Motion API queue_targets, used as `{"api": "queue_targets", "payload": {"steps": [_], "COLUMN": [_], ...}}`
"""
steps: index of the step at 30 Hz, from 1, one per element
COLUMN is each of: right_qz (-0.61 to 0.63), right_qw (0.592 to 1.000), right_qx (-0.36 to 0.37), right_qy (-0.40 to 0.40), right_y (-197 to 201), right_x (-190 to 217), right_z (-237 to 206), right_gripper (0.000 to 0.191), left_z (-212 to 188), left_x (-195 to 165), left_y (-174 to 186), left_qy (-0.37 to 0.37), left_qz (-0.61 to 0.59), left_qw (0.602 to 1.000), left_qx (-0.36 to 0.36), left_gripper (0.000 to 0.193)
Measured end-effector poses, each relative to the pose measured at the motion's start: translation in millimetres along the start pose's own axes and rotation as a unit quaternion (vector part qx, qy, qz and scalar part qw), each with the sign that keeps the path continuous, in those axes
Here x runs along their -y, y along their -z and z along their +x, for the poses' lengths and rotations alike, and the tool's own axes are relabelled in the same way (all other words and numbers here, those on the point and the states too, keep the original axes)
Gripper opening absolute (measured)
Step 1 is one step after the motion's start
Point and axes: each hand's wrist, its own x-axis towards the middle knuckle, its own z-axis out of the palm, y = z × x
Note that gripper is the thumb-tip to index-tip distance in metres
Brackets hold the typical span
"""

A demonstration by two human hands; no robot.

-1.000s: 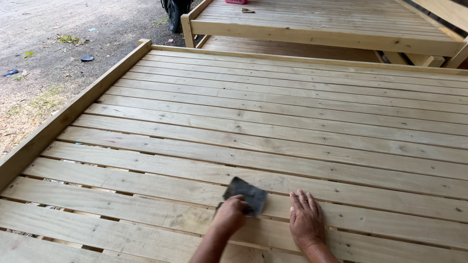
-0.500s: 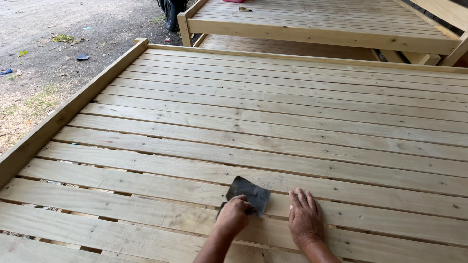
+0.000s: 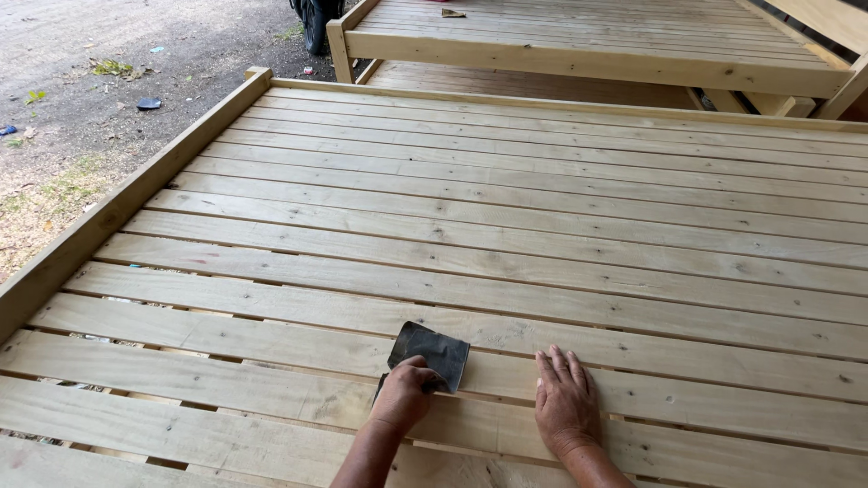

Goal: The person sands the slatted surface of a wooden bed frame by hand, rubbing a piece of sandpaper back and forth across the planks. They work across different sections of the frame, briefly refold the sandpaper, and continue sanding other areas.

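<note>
The left hand is closed on a dark grey sheet of sandpaper and presses it down on a wooden slat. The fingers are curled over the near edge of the sheet, and the far part of the sheet lies free on the wood, a little lifted at one corner. The right hand holds nothing. It lies flat and open on the slat just beside the sandpaper, palm down, with the fingers stretched and close together, pointing away from the person.

Both hands rest near the close edge of a large slatted frame made of pale wood. Its long boards run from left to right with narrow gaps between them, and small knots show in the grain. A thicker side rail closes the frame at the left.

Behind it, well apart from the hands, stands a second wooden frame of the same kind. To the left of the frames is bare gravel ground with some weeds and small litter.
</note>
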Motion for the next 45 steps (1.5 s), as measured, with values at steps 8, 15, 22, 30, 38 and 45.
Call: {"api": "queue_targets", "payload": {"steps": [8, 15, 22, 30, 38, 45], "right_qz": [0.007, -0.007, 0.037, 0.017, 0.0, 0.035], "right_qw": [1.0, 1.0, 0.999, 1.0, 1.0, 0.999], "right_qx": [-0.002, 0.005, -0.006, -0.002, 0.005, -0.014], "right_qy": [0.003, -0.001, 0.004, 0.004, 0.0, 0.014], "right_y": [-1.3, 1.0, 3.5, 4.2, 5.3, 5.5], "right_x": [0.5, 5.1, 0.1, 4.0, 6.8, -0.7], "right_z": [-1.4, -0.3, -2.1, -1.5, -0.8, -2.6], "right_gripper": [0.053, 0.055, 0.053, 0.054, 0.055, 0.054], "left_z": [-1.6, -1.1, -2.1, 0.9, 3.8, 3.9], "left_x": [78.1, -1.3, -12.5, 89.0, -3.7, -29.1], "left_y": [70.8, -17.7, -52.6, 88.1, -19.9, -68.7], "left_qy": [0.123, 0.036, -0.001, 0.268, 0.118, -0.008], "left_qz": [-0.024, -0.091, -0.018, 0.042, 0.023, 0.063], "left_qw": [0.984, 0.988, 0.996, 0.932, 0.98, 0.997], "left_qx": [-0.13, -0.119, -0.089, -0.241, -0.16, -0.045], "left_gripper": [0.02, 0.024, 0.016, 0.02, 0.018, 0.023]}}
